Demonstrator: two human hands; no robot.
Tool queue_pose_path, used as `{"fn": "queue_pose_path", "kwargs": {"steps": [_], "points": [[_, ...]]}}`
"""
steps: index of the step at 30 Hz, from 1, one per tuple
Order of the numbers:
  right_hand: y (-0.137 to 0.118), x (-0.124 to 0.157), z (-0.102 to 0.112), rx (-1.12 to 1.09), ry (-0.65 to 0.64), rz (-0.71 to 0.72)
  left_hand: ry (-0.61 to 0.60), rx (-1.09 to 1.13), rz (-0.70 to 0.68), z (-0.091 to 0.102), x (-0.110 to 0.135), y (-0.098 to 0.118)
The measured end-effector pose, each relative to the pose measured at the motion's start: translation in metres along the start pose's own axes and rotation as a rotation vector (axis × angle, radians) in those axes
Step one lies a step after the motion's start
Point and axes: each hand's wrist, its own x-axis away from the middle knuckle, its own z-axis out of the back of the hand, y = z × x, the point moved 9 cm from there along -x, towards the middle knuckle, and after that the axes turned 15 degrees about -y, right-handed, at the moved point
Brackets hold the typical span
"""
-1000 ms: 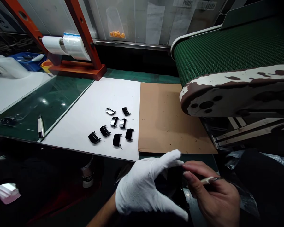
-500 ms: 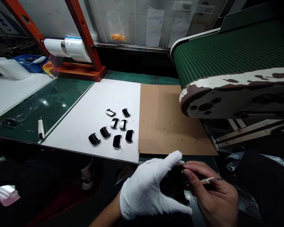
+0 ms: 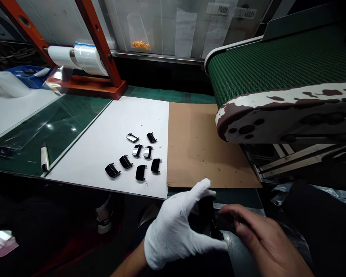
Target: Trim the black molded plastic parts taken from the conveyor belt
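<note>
My left hand, in a white glove, is curved round a glossy black plastic part below the table's front edge. Its thumb and fingers grip the part at opposite ends; dark surroundings hide some of its outline. Just right of it is my bare right hand, its thumb and forefinger closed on a slim tool that is mostly hidden by the fingers. A small gap separates the right fingertips from the part. Several similar black parts lie apart on a white sheet to the left.
Brown cardboard with small dark shavings lies right of the white sheet. A green conveyor belt overhangs the right side. An orange stand holds film rolls. A white-handled cutter lies at left. Another person's shoe shows below.
My right hand has drawn back from the black part, moving down and right, and turned. My left hand has shifted slightly left with the part. The view has moved a little.
</note>
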Motion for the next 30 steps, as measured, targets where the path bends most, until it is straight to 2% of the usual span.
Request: {"fn": "queue_pose_path", "kwargs": {"steps": [4,9,20,24,30], "points": [[-0.018,-0.007,-0.004,0.178,-0.079,-0.026,-0.002,-0.005,0.0,-0.002,0.002,0.001],[-0.031,-0.013,-0.001,0.304,-0.014,0.06,-0.018,0.008,0.006,-0.004,0.002,0.004],[-0.022,-0.018,-0.012,0.223,-0.111,0.011,-0.049,0.043,0.009,-0.004,0.001,0.007],[-0.024,-0.018,-0.014,0.257,-0.091,0.064,-0.012,0.079,-0.009,-0.003,0.002,0.005],[-0.034,-0.016,-0.013,0.323,0.008,0.16,0.015,0.097,0.002,-0.002,0.005,0.002]]}}
